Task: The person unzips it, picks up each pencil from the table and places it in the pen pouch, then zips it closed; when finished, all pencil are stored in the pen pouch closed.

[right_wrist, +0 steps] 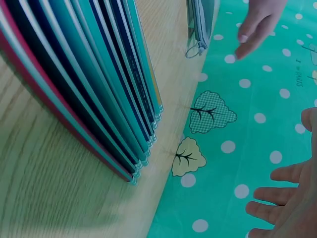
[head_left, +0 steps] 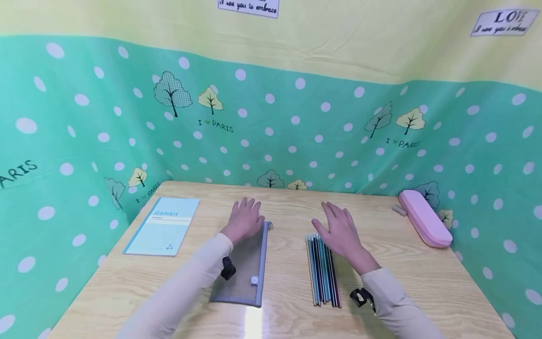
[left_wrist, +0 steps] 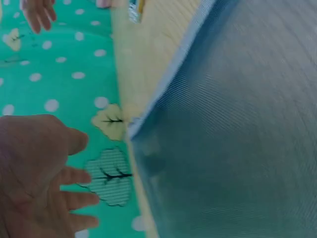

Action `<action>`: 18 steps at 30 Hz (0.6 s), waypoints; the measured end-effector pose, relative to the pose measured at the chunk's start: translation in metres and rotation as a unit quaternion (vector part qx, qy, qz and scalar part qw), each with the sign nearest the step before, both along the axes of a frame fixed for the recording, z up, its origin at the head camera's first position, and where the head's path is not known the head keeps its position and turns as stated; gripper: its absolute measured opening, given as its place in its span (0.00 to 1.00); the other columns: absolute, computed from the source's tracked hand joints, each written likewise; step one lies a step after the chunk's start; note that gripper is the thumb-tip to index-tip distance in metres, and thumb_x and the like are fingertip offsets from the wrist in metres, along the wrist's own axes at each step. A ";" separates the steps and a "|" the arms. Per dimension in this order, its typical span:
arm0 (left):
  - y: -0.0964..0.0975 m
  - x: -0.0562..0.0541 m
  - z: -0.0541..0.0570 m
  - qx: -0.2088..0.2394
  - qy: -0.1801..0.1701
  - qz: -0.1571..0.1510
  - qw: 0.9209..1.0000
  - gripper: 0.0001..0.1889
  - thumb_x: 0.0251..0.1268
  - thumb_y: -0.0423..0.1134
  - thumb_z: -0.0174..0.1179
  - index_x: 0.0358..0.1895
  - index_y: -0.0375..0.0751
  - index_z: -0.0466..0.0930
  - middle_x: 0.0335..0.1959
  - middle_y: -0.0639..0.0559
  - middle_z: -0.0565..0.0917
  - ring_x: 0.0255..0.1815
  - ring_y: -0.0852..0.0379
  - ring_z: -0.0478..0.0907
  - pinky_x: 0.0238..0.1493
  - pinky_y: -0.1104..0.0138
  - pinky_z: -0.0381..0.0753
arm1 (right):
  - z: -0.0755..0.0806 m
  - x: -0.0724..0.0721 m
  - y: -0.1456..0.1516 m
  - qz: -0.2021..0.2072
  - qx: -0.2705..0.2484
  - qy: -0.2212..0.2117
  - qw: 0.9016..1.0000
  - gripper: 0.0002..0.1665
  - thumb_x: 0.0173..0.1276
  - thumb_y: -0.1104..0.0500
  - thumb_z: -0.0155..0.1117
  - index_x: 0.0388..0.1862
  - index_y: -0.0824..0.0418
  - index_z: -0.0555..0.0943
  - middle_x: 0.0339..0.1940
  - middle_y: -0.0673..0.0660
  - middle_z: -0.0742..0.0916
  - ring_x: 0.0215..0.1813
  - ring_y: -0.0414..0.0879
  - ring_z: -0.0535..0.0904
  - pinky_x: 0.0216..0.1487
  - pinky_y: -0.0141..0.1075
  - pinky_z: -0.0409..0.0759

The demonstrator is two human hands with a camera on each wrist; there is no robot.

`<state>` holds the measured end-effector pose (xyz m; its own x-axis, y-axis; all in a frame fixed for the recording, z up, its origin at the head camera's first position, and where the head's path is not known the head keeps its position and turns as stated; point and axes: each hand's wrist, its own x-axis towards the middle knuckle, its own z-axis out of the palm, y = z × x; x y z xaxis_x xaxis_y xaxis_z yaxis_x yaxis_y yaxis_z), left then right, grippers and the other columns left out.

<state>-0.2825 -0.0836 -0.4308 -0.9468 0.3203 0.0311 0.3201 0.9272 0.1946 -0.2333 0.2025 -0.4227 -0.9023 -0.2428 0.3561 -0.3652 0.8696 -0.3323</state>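
Observation:
My left hand (head_left: 245, 218) hovers over the far end of a grey mesh zip pouch (head_left: 241, 268), its fingers extended and holding nothing. The pouch lies flat on the table, with a blue-grey zip edge on its right side; its mesh (left_wrist: 237, 129) fills much of the left wrist view. To the right, my right hand (head_left: 340, 230) is held above the far end of a row of pencils (head_left: 322, 273), fingers straight and thumb apart. Several pencils, mostly teal, dark and blue, lie side by side; their near tips (right_wrist: 146, 153) show in the right wrist view.
A light blue notebook (head_left: 163, 226) lies at the table's left. Toward the right edge are a pink pencil case (head_left: 425, 219) and a small grey eraser-like block (head_left: 399, 210). A green dotted curtain (head_left: 296, 136) hangs around the wooden table (head_left: 288, 310).

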 end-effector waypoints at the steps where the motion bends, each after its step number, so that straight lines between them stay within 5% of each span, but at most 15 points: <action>1: 0.000 -0.003 -0.003 -0.006 -0.008 -0.007 1.000 0.28 0.82 0.44 0.48 0.76 0.32 0.65 0.77 0.33 0.66 0.80 0.32 0.57 0.81 0.38 0.54 | 0.000 0.000 -0.001 0.002 -0.001 0.003 1.000 0.39 0.79 0.46 0.55 0.75 0.74 0.68 0.73 0.75 0.73 0.74 0.70 0.68 0.79 0.68 0.56; 8: 0.002 -0.011 -0.022 -0.022 -0.044 -0.041 0.998 0.23 0.81 0.41 0.51 0.73 0.35 0.71 0.70 0.36 0.76 0.73 0.35 0.70 0.79 0.37 0.59 | 0.000 0.003 -0.004 0.009 0.001 0.003 1.000 0.37 0.79 0.47 0.55 0.73 0.73 0.70 0.71 0.74 0.76 0.73 0.70 0.70 0.79 0.68 0.57; 13: 0.002 -0.007 -0.031 -0.034 -0.007 -0.054 0.998 0.14 0.77 0.41 0.59 0.57 0.39 0.83 0.55 0.40 0.85 0.60 0.40 0.80 0.72 0.40 0.70 | 0.000 0.006 -0.005 0.009 -0.002 0.000 1.000 0.35 0.79 0.47 0.55 0.72 0.72 0.72 0.70 0.73 0.77 0.72 0.70 0.71 0.79 0.69 0.58; 18: 0.002 -0.005 -0.033 0.019 0.015 -0.065 0.998 0.10 0.73 0.40 0.63 0.51 0.41 0.87 0.47 0.46 0.88 0.53 0.45 0.83 0.65 0.45 0.76 | -0.001 0.008 -0.007 0.012 -0.005 0.008 1.000 0.31 0.79 0.49 0.56 0.68 0.71 0.76 0.67 0.72 0.80 0.70 0.69 0.73 0.77 0.69 0.60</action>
<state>-0.2880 -0.0817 -0.4637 -0.8955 0.4391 0.0734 0.4440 0.8693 0.2173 -0.2254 0.1958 -0.4235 -0.8905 -0.2610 0.3728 -0.3913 0.8573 -0.3345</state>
